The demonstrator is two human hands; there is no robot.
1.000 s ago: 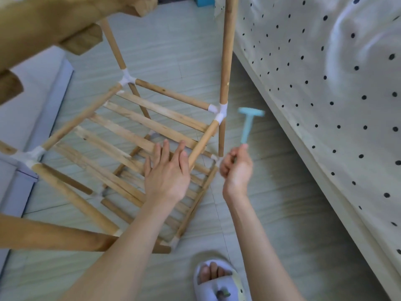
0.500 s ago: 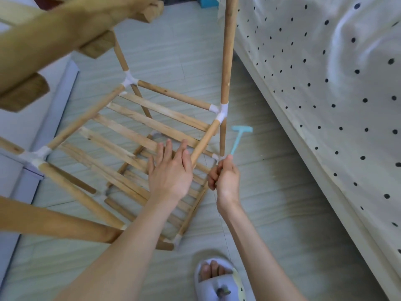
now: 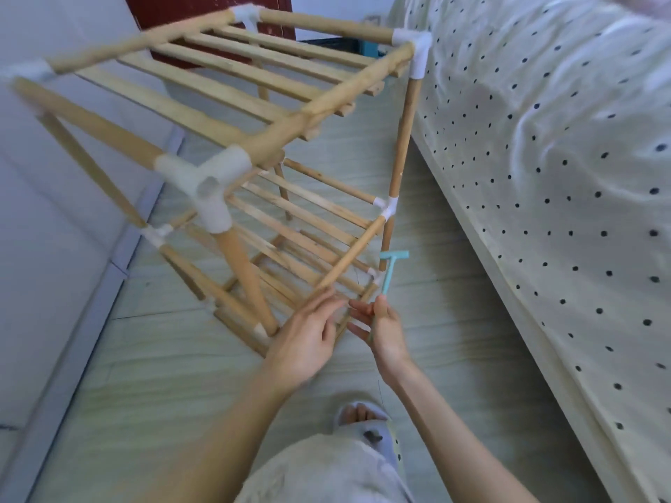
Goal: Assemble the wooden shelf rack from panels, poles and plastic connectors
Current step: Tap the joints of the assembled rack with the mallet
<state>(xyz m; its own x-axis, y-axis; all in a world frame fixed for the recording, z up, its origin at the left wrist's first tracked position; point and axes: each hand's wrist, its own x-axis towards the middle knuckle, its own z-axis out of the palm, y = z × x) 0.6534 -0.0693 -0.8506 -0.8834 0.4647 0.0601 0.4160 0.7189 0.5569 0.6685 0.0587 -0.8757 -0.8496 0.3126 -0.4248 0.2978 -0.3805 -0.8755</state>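
One wooden shelf rack (image 3: 276, 168) stands on the floor with three slatted tiers. One small blue plastic hammer (image 3: 389, 270) is here. Two bare hands show, the left hand (image 3: 308, 339) and the right hand (image 3: 385, 328). One slippered foot (image 3: 363, 419) shows, and one polka-dot bedcover (image 3: 544, 176).

A cream bedcover with dark dots (image 3: 544, 176) fills the right side of the frame, a pale tiled floor (image 3: 163, 375) spreads below, a dark red door (image 3: 203, 9) shows at the top, and a slipper (image 3: 377, 435) sits bottom centre.
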